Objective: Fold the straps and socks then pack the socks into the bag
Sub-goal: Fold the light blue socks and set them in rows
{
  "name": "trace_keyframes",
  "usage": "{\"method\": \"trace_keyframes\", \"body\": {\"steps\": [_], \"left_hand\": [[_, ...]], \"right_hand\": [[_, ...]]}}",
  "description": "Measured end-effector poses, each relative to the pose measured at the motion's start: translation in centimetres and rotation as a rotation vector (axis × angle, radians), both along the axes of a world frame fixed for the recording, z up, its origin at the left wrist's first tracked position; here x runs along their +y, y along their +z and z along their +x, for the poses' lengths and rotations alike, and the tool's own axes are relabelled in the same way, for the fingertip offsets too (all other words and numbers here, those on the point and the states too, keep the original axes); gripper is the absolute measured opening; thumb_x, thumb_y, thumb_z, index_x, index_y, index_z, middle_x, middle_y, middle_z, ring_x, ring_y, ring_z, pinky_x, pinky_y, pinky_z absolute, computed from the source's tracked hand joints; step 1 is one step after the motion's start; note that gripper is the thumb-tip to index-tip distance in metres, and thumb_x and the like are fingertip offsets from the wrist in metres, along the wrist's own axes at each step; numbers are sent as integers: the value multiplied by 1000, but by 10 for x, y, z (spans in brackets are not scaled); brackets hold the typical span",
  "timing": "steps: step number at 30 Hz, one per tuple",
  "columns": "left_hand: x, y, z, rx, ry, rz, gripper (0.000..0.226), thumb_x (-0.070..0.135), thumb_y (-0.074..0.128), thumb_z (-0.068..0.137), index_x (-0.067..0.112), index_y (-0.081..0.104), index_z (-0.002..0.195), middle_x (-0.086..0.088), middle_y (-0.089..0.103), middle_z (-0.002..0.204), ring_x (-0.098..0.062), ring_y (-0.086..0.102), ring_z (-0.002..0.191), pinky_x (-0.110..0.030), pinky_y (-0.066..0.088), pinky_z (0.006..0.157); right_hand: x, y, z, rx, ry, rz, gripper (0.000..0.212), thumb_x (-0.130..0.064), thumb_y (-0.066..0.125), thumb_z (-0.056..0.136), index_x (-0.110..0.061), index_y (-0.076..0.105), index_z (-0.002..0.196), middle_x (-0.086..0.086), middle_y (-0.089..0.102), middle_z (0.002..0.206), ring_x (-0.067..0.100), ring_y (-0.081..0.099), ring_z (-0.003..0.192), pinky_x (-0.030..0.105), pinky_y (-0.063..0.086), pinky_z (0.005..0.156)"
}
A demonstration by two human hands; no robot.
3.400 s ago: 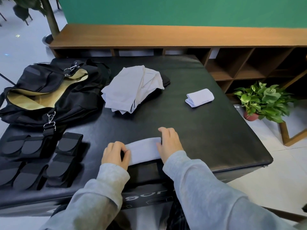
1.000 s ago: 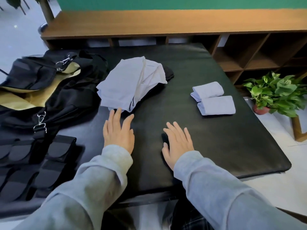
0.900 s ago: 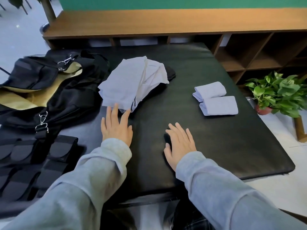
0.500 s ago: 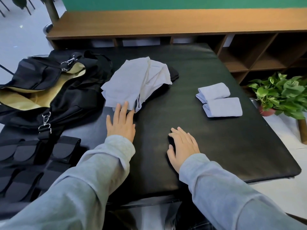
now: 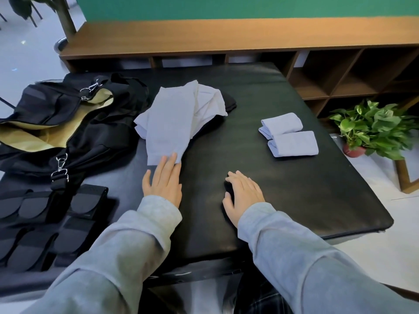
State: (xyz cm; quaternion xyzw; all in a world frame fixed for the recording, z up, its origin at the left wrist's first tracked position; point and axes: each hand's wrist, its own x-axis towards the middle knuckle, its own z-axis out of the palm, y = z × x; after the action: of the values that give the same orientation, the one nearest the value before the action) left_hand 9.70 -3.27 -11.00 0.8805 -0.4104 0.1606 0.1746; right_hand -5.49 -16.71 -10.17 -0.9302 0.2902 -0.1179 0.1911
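Reaching: our left hand (image 5: 163, 181), fingers flat, touches the sock pile (image 5: 179, 116) | right hand (image 5: 243, 193) loose, empty | two socks (image 5: 289, 134) folded | straps (image 5: 45, 220) folded | bag (image 5: 68, 123) unpacked

Both arms reach forward in grey sleeves; the left hand (image 5: 163, 180) lies flat with straight fingers, the right hand (image 5: 244, 193) rests loosely curled.

A black padded table (image 5: 260, 177) holds an open black bag (image 5: 68, 123) at its left edge, folded black straps (image 5: 45, 223) in front of the bag, a loose pile of pale socks (image 5: 179, 118) at centre, and two folded socks (image 5: 288, 134) touching side by side at right.
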Motion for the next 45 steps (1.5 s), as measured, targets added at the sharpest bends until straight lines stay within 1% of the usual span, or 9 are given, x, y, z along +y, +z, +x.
{"method": "trace_keyframes", "body": {"steps": [2,6,9,12,18,23,29,35,45], "left_hand": [[9,-4,-10,-33,-93,-67,76,-4,77,55,14,43,120,4,37,136,-12,27,133,-45,30,101],[25,-6,-25,-77,-232,-131,46,7,37,75,20,46,118,9,41,131,6,2,139,-28,9,106],[34,-4,-35,-110,-320,-120,46,6,35,74,26,49,113,10,53,126,2,17,138,-32,12,103],[38,-1,-44,-162,-370,-125,42,6,46,70,28,59,104,5,69,107,-8,45,115,-31,12,102],[41,-2,-58,-94,-427,-64,36,22,41,73,32,47,107,12,69,103,-2,48,105,-31,13,101],[41,0,-62,-90,-449,-105,38,21,43,74,30,48,111,14,50,117,-2,49,97,-31,25,95],[55,-4,-50,145,-226,-119,45,39,48,71,22,47,113,1,67,107,-6,49,102,-20,22,95],[52,-9,-50,68,-250,-201,42,39,51,71,23,50,109,3,66,105,-8,50,109,-26,31,89],[53,-8,-48,90,-275,-154,44,46,51,65,27,47,104,4,66,96,-9,49,98,-22,32,80]], "right_hand": [[0,3,0,0,-4,17,41,-20,47,91,-16,46,132,-6,38,147,10,23,141,23,8,113],[2,9,-3,-25,-3,52,44,-20,48,92,-17,43,135,-7,36,148,10,30,137,19,13,109],[3,13,-6,-41,31,69,48,-24,52,91,-18,40,138,-9,32,150,13,36,133,21,20,108],[6,12,-10,-40,162,45,54,-26,55,90,-19,38,141,-7,27,152,14,34,135,24,23,109],[23,2,-16,-142,354,-68,46,-32,48,76,-21,50,121,8,55,131,16,49,115,32,45,89],[24,-2,-12,-148,423,-164,36,-27,43,71,-17,72,90,3,69,106,22,68,96,34,56,73],[20,-10,-11,-195,355,-102,30,-30,44,73,-26,70,86,-9,68,107,9,59,102,24,45,83],[18,-20,-10,-212,295,-113,28,-29,46,73,-28,69,89,-11,67,110,6,55,108,24,40,88],[18,-20,-9,-178,298,-102,27,-23,54,72,-22,70,94,-6,66,116,18,61,112,28,35,90]]}}
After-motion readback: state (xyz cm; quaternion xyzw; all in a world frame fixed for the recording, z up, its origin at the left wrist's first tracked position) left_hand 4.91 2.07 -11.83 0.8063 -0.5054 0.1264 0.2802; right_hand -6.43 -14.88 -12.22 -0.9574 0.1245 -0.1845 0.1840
